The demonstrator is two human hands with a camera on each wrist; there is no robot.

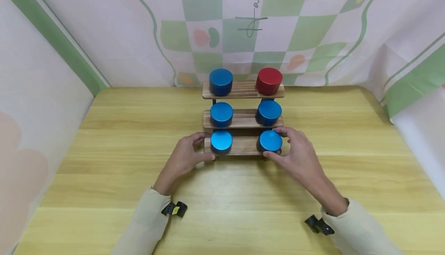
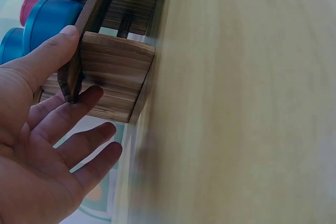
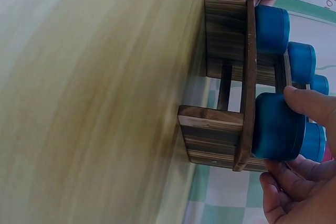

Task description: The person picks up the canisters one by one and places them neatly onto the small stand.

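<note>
A three-step wooden display rack (image 1: 245,145) stands on the table, with two round lidded tins on each step. At the left end of the lowest step, my left hand (image 1: 184,152) holds the board's end, thumb at the front edge and fingers behind; its other fingers are spread in the left wrist view. Beside that thumb sits a blue tin (image 1: 221,140). My right hand (image 1: 300,154) pinches the blue tin (image 3: 278,127) at the step's right end between thumb and fingers. That tin rests on or just at the board; any gap is too small to tell.
Blue tins (image 1: 221,113) (image 1: 269,111) stand on the middle step. The top step carries a blue tin (image 1: 220,81) at left and a red tin (image 1: 269,80) at right. Behind the wooden table (image 1: 139,131) hangs a checked green and white curtain (image 1: 240,34).
</note>
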